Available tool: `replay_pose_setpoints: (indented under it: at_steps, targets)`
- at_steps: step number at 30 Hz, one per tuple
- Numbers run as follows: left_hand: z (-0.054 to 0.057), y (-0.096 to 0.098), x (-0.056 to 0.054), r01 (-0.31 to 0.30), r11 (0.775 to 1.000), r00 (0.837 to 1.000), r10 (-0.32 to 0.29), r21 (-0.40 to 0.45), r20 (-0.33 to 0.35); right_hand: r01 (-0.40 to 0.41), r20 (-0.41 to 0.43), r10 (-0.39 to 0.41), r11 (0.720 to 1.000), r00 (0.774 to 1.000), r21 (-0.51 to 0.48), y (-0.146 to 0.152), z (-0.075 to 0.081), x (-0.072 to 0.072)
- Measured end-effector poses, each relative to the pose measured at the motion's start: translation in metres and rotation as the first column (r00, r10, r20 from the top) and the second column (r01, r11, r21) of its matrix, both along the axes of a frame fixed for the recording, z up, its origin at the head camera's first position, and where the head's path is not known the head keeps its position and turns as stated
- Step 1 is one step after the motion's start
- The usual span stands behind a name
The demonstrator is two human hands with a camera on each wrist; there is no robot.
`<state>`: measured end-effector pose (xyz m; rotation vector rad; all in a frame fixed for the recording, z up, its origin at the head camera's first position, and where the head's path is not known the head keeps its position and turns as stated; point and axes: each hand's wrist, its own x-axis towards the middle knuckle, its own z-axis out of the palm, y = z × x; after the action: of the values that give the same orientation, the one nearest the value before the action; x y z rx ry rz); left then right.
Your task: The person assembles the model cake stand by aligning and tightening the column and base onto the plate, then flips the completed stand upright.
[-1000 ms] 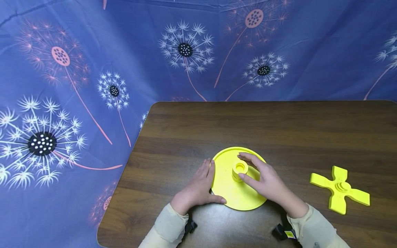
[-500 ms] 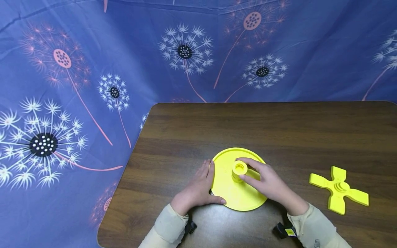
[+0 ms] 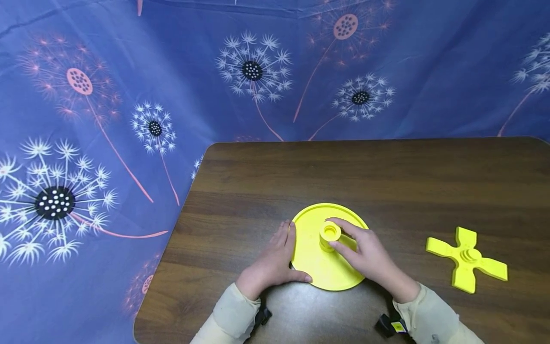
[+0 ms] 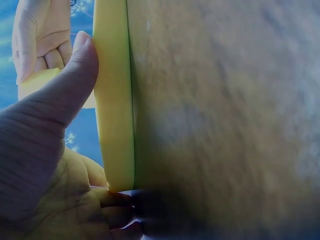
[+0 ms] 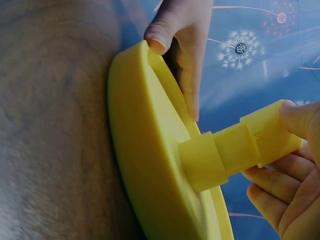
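A yellow round disc [image 3: 308, 255] with a raised rim lies flat on the table. My left hand [image 3: 275, 260] rests against its left side, fingers straight along the rim and thumb on the front edge. From the disc's middle rises a yellow stepped post [image 5: 205, 160]. At its top is a wider hollow yellow collar [image 5: 270, 132] with a small mark on its side. My right hand [image 3: 369, 251] pinches this collar between thumb and fingers. In the right wrist view, a narrower section shows between collar and base socket.
To the right on the brown wooden table [image 3: 365, 172] lies a yellow four-armed cross piece [image 3: 467, 258] with a stepped round boss at its centre. Behind the table hangs a blue cloth [image 3: 180, 57] with dandelion prints.
My right index finger has come in from beyond the collar to meet its far side, so the hand now pinches it. The left hand keeps its place on the rim.
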<state>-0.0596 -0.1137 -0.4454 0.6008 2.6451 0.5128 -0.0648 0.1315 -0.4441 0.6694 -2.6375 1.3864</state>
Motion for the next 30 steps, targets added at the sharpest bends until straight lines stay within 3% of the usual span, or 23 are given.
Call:
replay_pose_setpoints:
  at_steps: [7,12,16,19,22,26,28,30]
  targets:
    - [-0.001,-0.003,-0.001,-0.01,1.0,1.0,0.009,0.028,0.023,0.006,0.038,-0.005,1.0,0.999,-0.018,0.002,0.006,-0.001]
    - [-0.002,-0.007,0.0,-0.021,0.999,0.999,0.019,0.043,0.04,0.02,0.008,-0.019,0.999,1.0,-0.049,0.019,0.014,0.004]
    - [-0.002,-0.008,0.0,-0.028,0.998,0.998,0.025,0.061,0.049,0.096,-0.038,-0.097,0.995,0.995,-0.036,0.048,0.024,0.014]
    - [-0.002,-0.008,-0.001,-0.016,0.998,0.999,0.014,0.059,0.042,0.203,-0.081,-0.203,0.979,0.976,0.0,0.079,0.029,0.025]
    - [-0.002,-0.007,0.0,-0.009,0.998,0.999,0.007,0.062,0.045,0.335,-0.112,-0.329,0.942,0.938,0.037,0.114,0.028,0.036]
    - [-0.002,-0.006,0.0,-0.012,0.998,0.998,0.009,0.064,0.056,0.497,-0.117,-0.484,0.858,0.867,0.131,0.16,0.021,0.05]
    - [-0.002,-0.005,0.0,-0.011,0.998,0.998,0.008,0.063,0.059,0.551,-0.105,-0.542,0.808,0.834,0.207,0.181,0.015,0.056]
    - [-0.002,-0.004,0.0,-0.009,0.998,0.998,0.006,0.064,0.061,0.57,-0.076,-0.571,0.783,0.817,0.248,0.199,0.004,0.063]
